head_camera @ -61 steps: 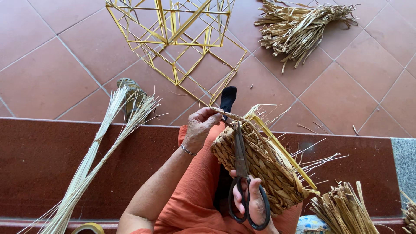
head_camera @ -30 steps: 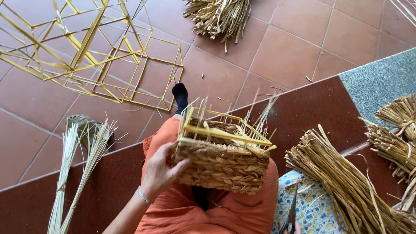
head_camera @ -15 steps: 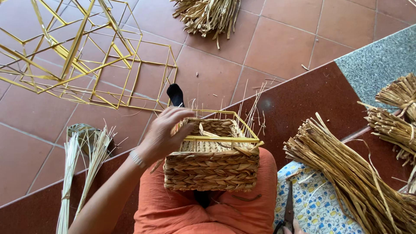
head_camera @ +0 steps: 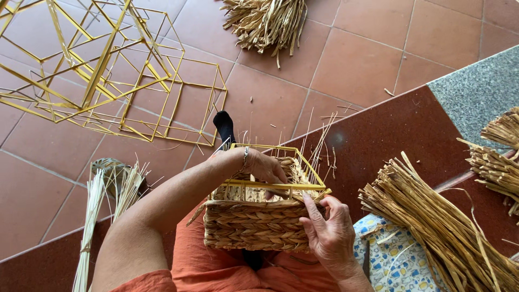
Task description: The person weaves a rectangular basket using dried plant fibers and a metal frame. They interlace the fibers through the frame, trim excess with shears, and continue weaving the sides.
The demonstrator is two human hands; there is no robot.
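A half-woven straw basket (head_camera: 254, 227) on a yellow wire frame rests on my lap, over orange trousers. My left hand (head_camera: 265, 165) reaches across the top and into the basket, fingers curled over the woven inner wall. My right hand (head_camera: 330, 227) grips the basket's right front corner, thumb and fingers pinched on the rim and a straw strand. Loose straw ends stick up from the back edge.
Empty yellow wire frames (head_camera: 97, 75) lie on the red tile floor at upper left. Straw bundles lie at the top (head_camera: 267, 21), at right (head_camera: 438, 227) and far right (head_camera: 500, 157). Pale reeds (head_camera: 100, 211) lie at left. A patterned cloth (head_camera: 389, 262) sits by my right knee.
The scissors have left my right hand, which now grips the basket's corner. The basket has turned upright on my lap, and my left hand has moved inside it.
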